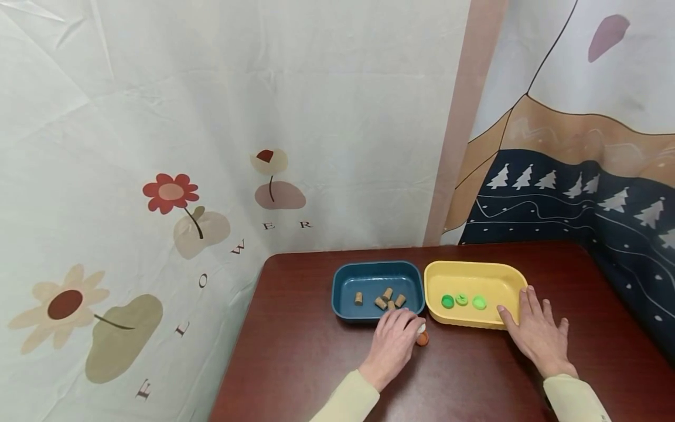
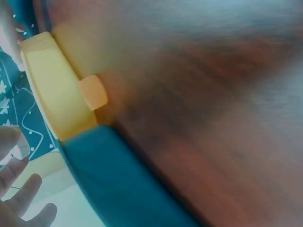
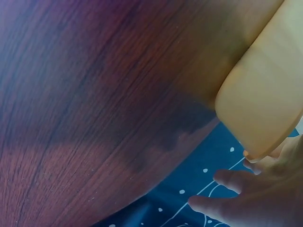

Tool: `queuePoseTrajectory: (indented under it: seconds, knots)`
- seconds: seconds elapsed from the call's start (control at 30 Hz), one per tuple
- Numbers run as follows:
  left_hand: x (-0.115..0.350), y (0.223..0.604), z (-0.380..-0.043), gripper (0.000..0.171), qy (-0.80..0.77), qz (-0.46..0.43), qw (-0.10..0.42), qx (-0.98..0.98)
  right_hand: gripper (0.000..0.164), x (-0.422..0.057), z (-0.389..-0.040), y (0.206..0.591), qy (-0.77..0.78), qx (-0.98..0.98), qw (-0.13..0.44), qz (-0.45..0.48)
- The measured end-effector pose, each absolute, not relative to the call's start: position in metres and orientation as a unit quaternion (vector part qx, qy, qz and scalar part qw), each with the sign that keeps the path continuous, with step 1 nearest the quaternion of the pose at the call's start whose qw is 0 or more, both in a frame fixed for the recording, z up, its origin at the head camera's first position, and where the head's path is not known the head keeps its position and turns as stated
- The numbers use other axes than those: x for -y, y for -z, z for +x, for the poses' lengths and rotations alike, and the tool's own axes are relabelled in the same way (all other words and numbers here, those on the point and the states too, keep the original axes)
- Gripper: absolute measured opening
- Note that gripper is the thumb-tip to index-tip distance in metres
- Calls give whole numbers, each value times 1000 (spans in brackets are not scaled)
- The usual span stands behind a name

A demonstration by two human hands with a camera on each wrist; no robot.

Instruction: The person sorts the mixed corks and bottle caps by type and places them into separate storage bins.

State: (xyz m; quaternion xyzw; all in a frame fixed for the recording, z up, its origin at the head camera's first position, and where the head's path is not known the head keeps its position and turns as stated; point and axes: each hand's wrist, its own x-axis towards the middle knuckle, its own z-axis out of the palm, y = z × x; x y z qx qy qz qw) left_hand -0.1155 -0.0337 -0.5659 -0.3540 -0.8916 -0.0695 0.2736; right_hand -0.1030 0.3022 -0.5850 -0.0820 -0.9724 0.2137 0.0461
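Observation:
My left hand (image 1: 391,346) is by the front edge of the blue tray (image 1: 341,310), pinching a small white piece (image 2: 22,147) between thumb and forefinger. What kind of piece it is I cannot tell. Right beside those fingers, a small orange bottle-cap-like piece (image 1: 423,339) is on the table, in front of where the trays meet. Fingers spread, my right hand (image 1: 540,337) rests against the right end of the yellow tray (image 1: 474,272). Three green caps (image 1: 462,299) lie inside the yellow tray. Several brown corks (image 1: 387,293) lie in the blue one.
Both trays stand side by side near the far edge of the dark reddish wooden table (image 1: 295,351). Behind the table hangs a pale cloth (image 1: 343,129) with printed flowers, and a dark blue one (image 1: 532,205) with white trees is at the right.

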Motion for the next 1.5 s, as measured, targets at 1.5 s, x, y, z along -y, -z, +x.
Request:
queuePoseTrajectory:
  seconds: [1.5]
  knots:
    - [-58, 549, -179, 32, -68, -341, 75, 935, 94, -300, -103, 587, -226, 969, 40, -90]
